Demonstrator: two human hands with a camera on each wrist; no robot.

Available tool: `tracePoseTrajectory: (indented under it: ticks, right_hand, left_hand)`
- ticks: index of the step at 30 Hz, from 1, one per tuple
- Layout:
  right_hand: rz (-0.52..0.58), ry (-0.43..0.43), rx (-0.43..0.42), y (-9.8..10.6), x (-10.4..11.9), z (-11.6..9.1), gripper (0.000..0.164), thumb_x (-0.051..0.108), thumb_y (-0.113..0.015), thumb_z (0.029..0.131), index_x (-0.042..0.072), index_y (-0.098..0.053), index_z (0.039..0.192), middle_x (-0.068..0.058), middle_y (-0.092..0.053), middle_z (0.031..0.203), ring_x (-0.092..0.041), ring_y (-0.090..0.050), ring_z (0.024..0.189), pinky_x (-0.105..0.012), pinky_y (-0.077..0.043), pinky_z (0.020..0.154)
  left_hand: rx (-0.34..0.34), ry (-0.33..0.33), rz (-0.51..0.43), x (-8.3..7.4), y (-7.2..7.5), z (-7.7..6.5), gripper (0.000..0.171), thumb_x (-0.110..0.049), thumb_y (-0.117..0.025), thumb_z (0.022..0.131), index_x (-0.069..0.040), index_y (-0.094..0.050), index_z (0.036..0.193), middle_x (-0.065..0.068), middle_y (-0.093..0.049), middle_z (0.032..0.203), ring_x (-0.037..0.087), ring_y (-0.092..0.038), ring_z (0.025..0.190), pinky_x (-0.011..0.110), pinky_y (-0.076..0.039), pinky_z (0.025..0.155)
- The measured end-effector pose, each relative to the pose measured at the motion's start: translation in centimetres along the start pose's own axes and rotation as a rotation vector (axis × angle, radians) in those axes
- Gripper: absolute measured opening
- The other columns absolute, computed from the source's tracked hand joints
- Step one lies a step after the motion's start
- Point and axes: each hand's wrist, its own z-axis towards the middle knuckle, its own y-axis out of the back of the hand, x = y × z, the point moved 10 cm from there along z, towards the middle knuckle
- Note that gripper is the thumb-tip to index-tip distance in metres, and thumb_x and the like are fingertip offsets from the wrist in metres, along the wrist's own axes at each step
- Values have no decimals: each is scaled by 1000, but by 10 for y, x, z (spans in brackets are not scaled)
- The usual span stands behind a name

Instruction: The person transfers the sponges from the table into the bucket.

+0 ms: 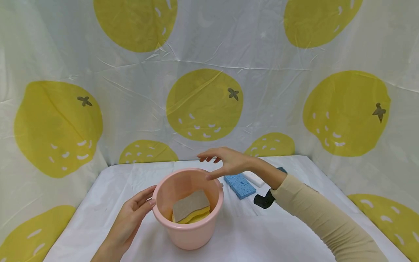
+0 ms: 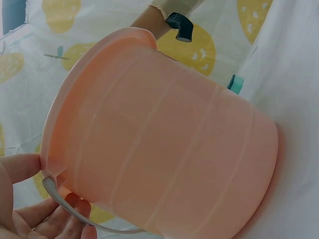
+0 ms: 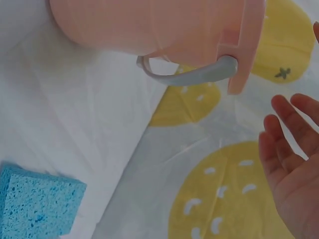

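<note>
A pink bucket [image 1: 193, 236] stands upright on the white cloth, its grey handle [image 3: 199, 75] hanging down at the back. My left hand [image 1: 129, 218] grips the bucket's left rim, thumb on the edge and fingers on the outside by the handle's end. Inside lies a sponge with a grey-beige top [image 1: 191, 206], over another yellow piece that is mostly covered. Above the right side of the rim hovers my right hand [image 1: 230, 162], fingers extended and apart, holding nothing. Just right of the bucket, a blue sponge [image 1: 240, 185] lies flat.
Beside the blue sponge is a white block [image 1: 253, 178], partly behind my right forearm. A dark teal piece [image 1: 282, 170] peeks out beyond that arm. Lemon-print curtain [image 1: 204, 105] encloses the table's back and sides. A black wrist camera [image 1: 264, 199] juts below my right sleeve.
</note>
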Motion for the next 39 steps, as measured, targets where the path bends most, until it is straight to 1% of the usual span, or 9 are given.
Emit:
tracePoseTrajectory:
  ticks: [4, 9, 13, 24, 30, 36, 39]
  right_hand:
    - [22, -19, -12, 5, -6, -7, 75, 40, -78, 91, 14, -48, 155, 2, -58, 144, -16, -54, 126, -38, -47, 104]
    - [56, -16, -29, 12, -15, -17, 75, 40, -76, 93, 11, -48, 156, -3, -57, 145, -20, -54, 128, -45, -47, 105]
    - [69, -34, -45, 17, -23, -24, 76, 41, -76, 92, 10, -47, 156, -4, -57, 146, -21, -54, 128, -47, -46, 105]
    - [67, -75, -65, 23, -42, -37, 76, 40, -77, 92, 10, -48, 155, -6, -57, 145, -24, -54, 127, -50, -46, 105]
    - [46, -108, -95, 29, -50, -48, 76, 42, -77, 91, 9, -50, 154, -5, -59, 143, -23, -55, 125, -49, -47, 103]
    - [73, -136, -122, 36, -60, -62, 74, 39, -77, 92, 9, -49, 154, -8, -57, 145, -26, -54, 125, -52, -45, 105]
    - [68, -150, -132, 38, -68, -69, 75, 40, -77, 92, 8, -49, 154, -10, -56, 145, -27, -54, 126, -54, -45, 106]
  left_hand:
    - [0, -1, 1, 0, 0, -1, 51, -11, -62, 105, 3, -46, 151, 17, -50, 151, 19, -61, 124, 19, -43, 101]
    - [-1, 5, 2, 1, -1, 0, 52, -13, -62, 105, 3, -45, 152, 17, -50, 151, 19, -61, 124, 19, -42, 101]
    - [0, 9, 0, 1, -1, 0, 53, -13, -63, 104, 2, -45, 152, 17, -49, 151, 19, -61, 124, 19, -42, 101]
    - [-2, -2, -1, -1, -2, -1, 52, -12, -63, 104, 3, -46, 151, 17, -51, 150, 19, -62, 123, 19, -42, 101]
    - [4, -15, -5, -1, -1, -1, 51, -10, -62, 105, 4, -45, 151, 18, -51, 150, 19, -62, 123, 20, -43, 101]
    - [-7, 1, -3, 0, -1, -1, 52, -11, -62, 104, 3, -46, 151, 17, -50, 150, 19, -62, 123, 19, -43, 100]
    - [-11, 6, -3, 1, -1, -1, 52, -12, -63, 104, 3, -46, 151, 17, -50, 150, 19, -62, 123, 20, -44, 100]
